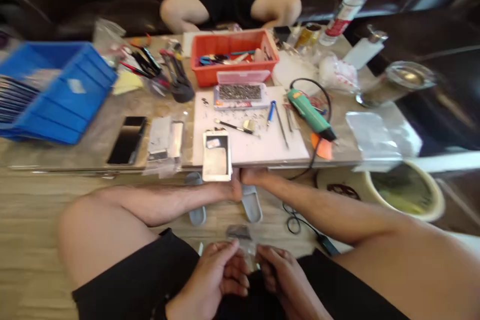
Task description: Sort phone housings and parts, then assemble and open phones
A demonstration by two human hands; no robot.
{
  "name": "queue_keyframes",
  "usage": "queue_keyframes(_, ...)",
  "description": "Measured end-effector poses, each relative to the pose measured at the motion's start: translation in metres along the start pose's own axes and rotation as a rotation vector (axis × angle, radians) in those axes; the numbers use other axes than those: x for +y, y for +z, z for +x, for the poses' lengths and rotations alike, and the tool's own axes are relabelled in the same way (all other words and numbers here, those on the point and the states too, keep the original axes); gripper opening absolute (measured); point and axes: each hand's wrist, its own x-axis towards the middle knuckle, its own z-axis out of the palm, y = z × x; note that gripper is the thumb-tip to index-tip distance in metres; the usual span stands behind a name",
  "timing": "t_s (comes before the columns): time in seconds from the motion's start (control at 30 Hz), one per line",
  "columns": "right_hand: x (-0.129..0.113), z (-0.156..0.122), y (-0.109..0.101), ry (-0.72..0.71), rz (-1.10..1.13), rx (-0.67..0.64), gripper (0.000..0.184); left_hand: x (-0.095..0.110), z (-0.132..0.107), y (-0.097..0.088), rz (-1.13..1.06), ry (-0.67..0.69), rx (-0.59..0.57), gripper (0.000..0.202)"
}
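Note:
Low over my lap, my left hand (219, 271) and my right hand (280, 272) pinch a small clear plastic bag (244, 245) from either side. Something dark grey shows in the bag's far end, too blurred to name. On the table in front of me lies a white phone front panel (229, 160), jutting over the near edge. Behind it, on a white sheet (247, 147), are a brush (234, 126), a blue-handled screwdriver (270, 113), metal tweezers (281, 125) and an open case of tiny screws (240, 92).
A green glue gun (311, 115) with a black cord lies at the right. Beyond stand a red bin (234, 77), a blue crate (80, 105) and a bottle (348, 7). A black phone (127, 140) lies left. A waste bin (437, 200) stands right; another person sits opposite.

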Motion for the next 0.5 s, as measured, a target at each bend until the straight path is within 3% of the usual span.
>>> queue_keyframes(0.23, -0.005, -0.004, 0.007, 0.013, 0.078, 0.095, 0.039, -0.001, -0.003, -0.002, 0.024, -0.113, 0.069, 0.044)
queue_keyframes(0.5, -0.003, -0.001, 0.009, 0.038, 0.096, 0.05, 0.035, 0.005, -0.005, 0.008, 0.049, -0.067, 0.05, 0.048)
